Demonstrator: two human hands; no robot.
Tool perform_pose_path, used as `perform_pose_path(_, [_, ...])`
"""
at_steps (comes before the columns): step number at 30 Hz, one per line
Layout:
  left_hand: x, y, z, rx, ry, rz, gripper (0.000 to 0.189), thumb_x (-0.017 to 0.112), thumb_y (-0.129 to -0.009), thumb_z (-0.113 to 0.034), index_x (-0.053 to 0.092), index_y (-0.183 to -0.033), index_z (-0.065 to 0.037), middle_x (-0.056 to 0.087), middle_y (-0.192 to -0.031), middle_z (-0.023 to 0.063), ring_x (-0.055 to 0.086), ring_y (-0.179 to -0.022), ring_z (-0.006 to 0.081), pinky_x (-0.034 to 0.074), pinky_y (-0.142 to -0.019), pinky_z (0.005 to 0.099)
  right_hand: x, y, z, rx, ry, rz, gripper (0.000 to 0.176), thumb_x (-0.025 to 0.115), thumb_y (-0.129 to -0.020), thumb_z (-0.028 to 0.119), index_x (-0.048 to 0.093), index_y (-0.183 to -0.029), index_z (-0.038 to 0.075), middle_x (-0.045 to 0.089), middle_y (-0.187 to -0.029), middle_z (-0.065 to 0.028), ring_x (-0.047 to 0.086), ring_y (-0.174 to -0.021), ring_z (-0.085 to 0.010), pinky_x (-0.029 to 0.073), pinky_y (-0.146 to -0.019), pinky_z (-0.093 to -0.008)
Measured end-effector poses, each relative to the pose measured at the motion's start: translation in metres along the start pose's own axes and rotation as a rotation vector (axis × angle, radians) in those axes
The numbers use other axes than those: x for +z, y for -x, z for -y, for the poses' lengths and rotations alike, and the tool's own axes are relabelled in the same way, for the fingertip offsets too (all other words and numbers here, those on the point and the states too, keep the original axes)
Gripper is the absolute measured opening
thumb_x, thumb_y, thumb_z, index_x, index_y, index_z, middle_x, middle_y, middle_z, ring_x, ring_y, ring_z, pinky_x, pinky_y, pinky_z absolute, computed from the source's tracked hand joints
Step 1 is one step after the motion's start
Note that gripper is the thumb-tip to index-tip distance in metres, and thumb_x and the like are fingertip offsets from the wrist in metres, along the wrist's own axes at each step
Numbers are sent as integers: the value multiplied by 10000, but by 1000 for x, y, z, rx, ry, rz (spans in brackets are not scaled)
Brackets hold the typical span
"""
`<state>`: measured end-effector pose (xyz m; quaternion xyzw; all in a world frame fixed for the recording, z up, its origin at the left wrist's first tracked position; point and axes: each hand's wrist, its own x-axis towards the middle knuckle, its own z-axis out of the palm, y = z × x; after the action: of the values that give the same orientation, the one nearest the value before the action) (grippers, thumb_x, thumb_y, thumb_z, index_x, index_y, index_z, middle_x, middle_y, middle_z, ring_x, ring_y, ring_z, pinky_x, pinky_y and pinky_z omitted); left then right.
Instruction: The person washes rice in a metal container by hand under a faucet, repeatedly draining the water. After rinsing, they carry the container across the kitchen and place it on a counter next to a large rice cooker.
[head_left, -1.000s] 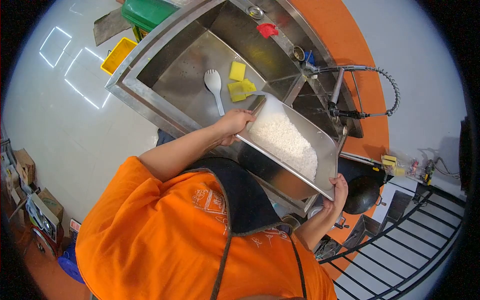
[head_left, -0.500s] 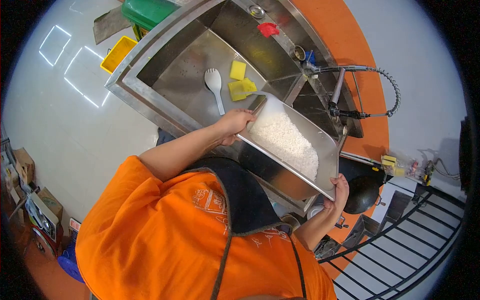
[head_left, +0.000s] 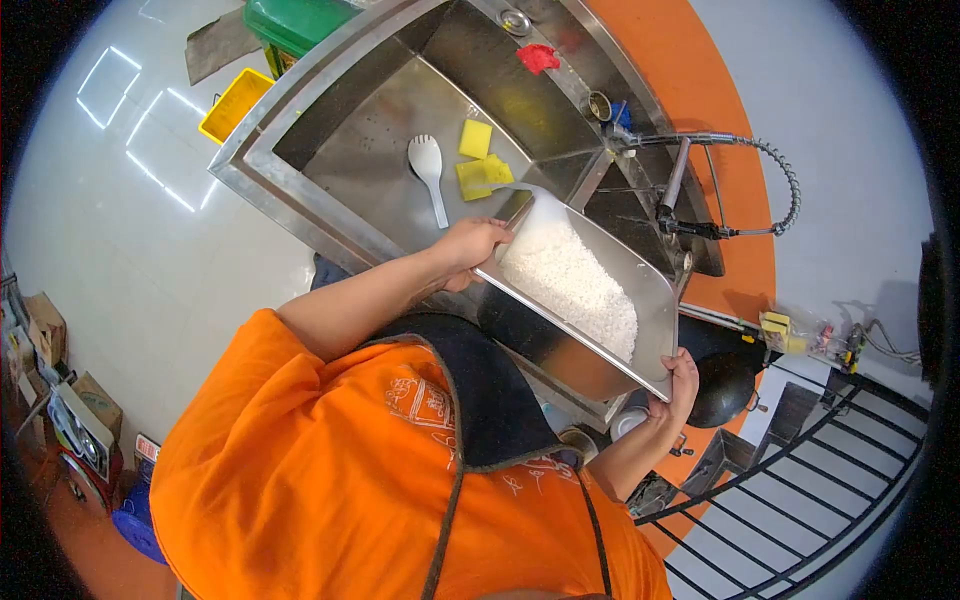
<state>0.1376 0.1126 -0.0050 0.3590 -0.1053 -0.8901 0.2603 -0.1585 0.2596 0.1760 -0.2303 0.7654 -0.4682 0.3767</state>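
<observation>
- Left hand (head_left: 468, 252) clamped on one end of a tilted metal pan (head_left: 655, 300) at the sink (head_left: 360, 150).
- Right hand (head_left: 680, 388) clamped on its other end.
- White grains (head_left: 575, 280) inside; cloudy liquid (head_left: 540, 212) spills from a corner.

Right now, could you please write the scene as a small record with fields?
left hand: grips left end of metal pan
right hand: grips its near right corner
pan contents: white grains, cloudy liquid at left end
pan state: tilted, liquid spilling leftward
in sink: white spork, yellow pieces
beyond pan: faucet
</observation>
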Motion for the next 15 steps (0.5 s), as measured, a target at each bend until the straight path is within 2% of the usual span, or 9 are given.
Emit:
perform_pose_path(9, [0,0,0,-20,-3,17,258,543,-818,-141,484,-1050,-43,503,-804,56,511,-587,135,435,-420,291,11,6,5,-5,-35,-26,80,498,-701,-2,468,-769,27,539,-703,-73,521,-555,-147,458,-538,-250])
perform_pose_path(12, [-3,1,-1,-10,-56,40,435,518,-839,-149,430,-1237,2,572,-965,133,605,-725,207,525,-539,335,11,7,6,-4,-20,-32,68,498,-702,0,462,-754,27,527,-684,-70,515,-535,-143,455,-513,-238])
perform_pose_path(15, [-3,0,0,-13,-62,27,443,522,-837,-152,426,-1241,3,570,-971,133,605,-725,207,523,-532,333,8,5,5,-7,-16,-37,69,499,-704,-1,459,-750,30,526,-676,-69,512,-523,-140,451,-495,-233])
